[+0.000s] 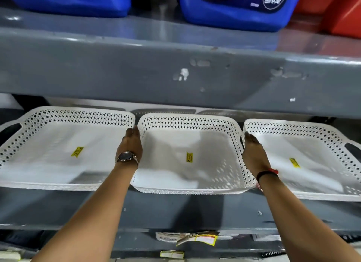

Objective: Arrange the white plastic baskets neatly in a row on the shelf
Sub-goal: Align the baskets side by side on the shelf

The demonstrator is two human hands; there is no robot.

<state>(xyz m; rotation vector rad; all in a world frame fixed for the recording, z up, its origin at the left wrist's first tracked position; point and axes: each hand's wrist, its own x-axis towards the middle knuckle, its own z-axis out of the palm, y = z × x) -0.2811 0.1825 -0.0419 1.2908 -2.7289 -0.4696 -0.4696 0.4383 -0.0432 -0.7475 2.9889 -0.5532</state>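
Between two neighbouring baskets, both hands [131, 142] [254, 150] lie flat against the middle basket's [166, 175] sides, beneath blue jugs [234, 9].

We see three white baskets filling the grey shelf [58, 209] side by side: the left basket [48, 144], the middle basket [187, 144] and the right basket [312, 154]. The gaps between them are narrow. Our left hand [130, 144] fills the gap left of the middle basket, and our right hand [254, 152] fills the one on its right. The upper shelf [175, 72] hangs low over the baskets, leaving a shallow slot at the back, where more baskets [164, 111] stand behind. Open room lies inside each basket and on the bare shelf strip in front.
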